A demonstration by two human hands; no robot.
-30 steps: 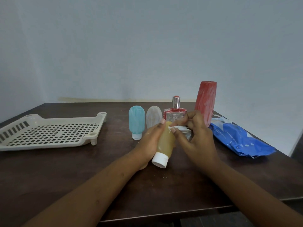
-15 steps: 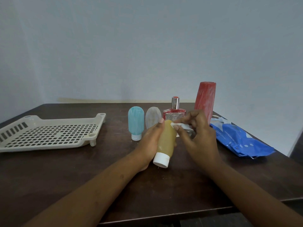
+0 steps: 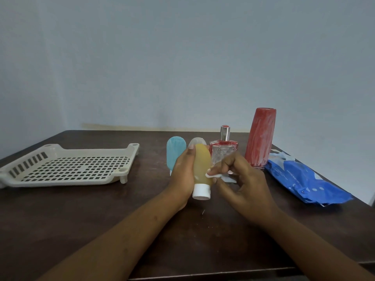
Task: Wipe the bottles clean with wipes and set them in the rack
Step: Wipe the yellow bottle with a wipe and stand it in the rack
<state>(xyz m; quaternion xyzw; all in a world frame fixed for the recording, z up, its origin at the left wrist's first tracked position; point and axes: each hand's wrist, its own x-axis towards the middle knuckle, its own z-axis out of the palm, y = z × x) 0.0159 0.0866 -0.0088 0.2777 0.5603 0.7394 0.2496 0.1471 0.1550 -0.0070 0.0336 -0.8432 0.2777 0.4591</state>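
**Five bottles, one rack, one wipe in use**

One dark brown wooden table [image 3: 81, 220] carries everything. On its left side sits a single cream plastic rack [image 3: 60, 183] with a perforated floor and short feet. On the right side lies one blue soft packet of wipes [image 3: 304, 179], just beside the tallest bottle.

There are five bottles in all. Four stand in a row at the far middle of the table: one tall red tapered bottle [image 3: 260, 136] streaked with white, one square clear glass perfume bottle [image 3: 223, 151] with red trim and a silver cap, one pale blue rounded squeeze bottle [image 3: 174, 151], and one whitish translucent rounded squeeze bottle [image 3: 197, 141], largely hidden behind the hands.

The fifth, a yellow-amber soft squeeze bottle [image 3: 200, 167], is off the table, well apart from the rack, with its white cap [image 3: 201, 192] pointing toward the camera. The left hand [image 3: 183, 173] wraps round its left side and grasps it. The right hand [image 3: 243, 183] pinches one small crumpled white wipe [image 3: 213, 176] between thumb and fingers, and the wipe touches the bottle's right side above the cap.
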